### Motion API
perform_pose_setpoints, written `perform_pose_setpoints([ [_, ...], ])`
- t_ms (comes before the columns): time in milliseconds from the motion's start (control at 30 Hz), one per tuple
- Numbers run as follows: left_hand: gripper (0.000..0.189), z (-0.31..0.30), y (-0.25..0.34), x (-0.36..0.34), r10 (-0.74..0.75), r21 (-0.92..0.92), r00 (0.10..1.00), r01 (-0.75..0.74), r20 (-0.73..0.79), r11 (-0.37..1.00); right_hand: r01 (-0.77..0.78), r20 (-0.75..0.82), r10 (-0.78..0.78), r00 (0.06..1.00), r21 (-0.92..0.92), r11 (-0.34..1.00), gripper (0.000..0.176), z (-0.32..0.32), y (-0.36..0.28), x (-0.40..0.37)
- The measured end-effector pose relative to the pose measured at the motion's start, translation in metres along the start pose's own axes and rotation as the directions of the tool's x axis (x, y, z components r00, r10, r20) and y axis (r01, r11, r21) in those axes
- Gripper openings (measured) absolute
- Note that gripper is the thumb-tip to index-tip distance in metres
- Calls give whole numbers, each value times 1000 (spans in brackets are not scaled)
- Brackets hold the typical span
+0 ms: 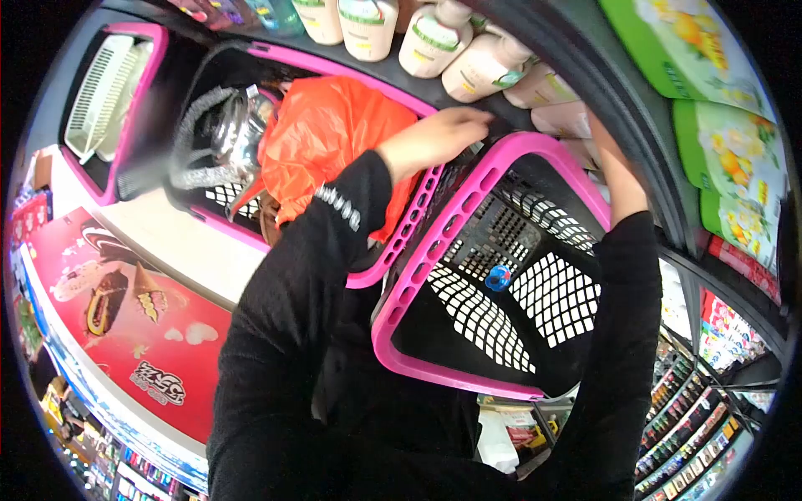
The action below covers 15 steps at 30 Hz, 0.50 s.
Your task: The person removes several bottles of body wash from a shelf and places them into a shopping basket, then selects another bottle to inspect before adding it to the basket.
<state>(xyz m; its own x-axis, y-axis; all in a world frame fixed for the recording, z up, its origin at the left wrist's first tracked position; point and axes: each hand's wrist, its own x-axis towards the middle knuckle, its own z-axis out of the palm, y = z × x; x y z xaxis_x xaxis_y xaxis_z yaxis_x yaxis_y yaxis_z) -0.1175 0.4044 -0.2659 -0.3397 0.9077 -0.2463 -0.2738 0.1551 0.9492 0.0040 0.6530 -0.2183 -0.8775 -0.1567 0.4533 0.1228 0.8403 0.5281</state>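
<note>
My left hand [439,136] reaches over the pink rim between two black baskets, near the shelf's lower edge; its fingers point at the bottles and are partly blurred. My right hand [616,179] is raised beside the shelf, its fingers hidden behind the dark shelf edge. Below and between my arms is a black basket with a pink rim [407,288], holding a small blue round item [499,278]. The other pink-rimmed basket [368,280] on the left holds an orange-red plastic bag [334,134] and a clear, shiny package [238,129].
White pump bottles [434,40] with green labels line the shelf above the baskets. Green floral packs [735,154] stand at the right. Another pink-rimmed basket [154,63] with white plastic trays [104,96] is at the upper left, above a red ice-cream freezer panel [138,321].
</note>
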Motion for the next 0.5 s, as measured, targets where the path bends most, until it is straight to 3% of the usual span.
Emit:
perform_pose_setpoints([
  [33, 42, -3, 3, -15, 1, 2, 1000, -1, -10, 1000, 9, -23, -9, 1000, -24, 1000, 29, 1, 0, -6],
  [133, 47, -7, 5, -63, -91, -293, 992, 62, -85, 954, 24, -83, -33, 996, -104, 994, 27, 5, -4, -15],
  [167, 48, -9, 3, -80, -128, -359, 986, 82, -106, 930, -83, -69, 83, 994, 4, 997, 28, 10, -8, -11],
  [200, 46, -10, -5, -96, -92, -398, 989, 38, -117, 916, -245, 211, 213, 954, 138, 960, 31, 5, -10, -8],
  [233, 47, -7, -1, -113, -145, -417, 979, 73, -145, 906, -427, 485, 279, 829, 225, 876, 35, -4, -14, -3],
  [267, 48, -4, 0, -128, -190, -410, 966, 104, -175, 906, -238, 502, 218, 837, -26, 971, 28, -33, -25, 18],
  [300, 48, 0, 1, -141, -232, -403, 951, 134, -206, 905, -208, 325, 193, 926, 12, 978, 23, -54, -29, 21],
  [367, 49, 11, -2, -164, -256, -382, 940, 157, -224, 911, -428, 341, 349, 873, 194, 883, 26, -68, -37, 11],
  [433, 48, 23, 4, -185, -306, -328, 922, 221, -237, 918, -666, 639, 381, 668, 286, 689, 39, -114, -43, 4],
  [500, 46, 41, 18, -198, -293, -264, 916, 222, -275, 939, -540, 376, 398, 837, 444, 715, 51, -156, -51, -16],
])
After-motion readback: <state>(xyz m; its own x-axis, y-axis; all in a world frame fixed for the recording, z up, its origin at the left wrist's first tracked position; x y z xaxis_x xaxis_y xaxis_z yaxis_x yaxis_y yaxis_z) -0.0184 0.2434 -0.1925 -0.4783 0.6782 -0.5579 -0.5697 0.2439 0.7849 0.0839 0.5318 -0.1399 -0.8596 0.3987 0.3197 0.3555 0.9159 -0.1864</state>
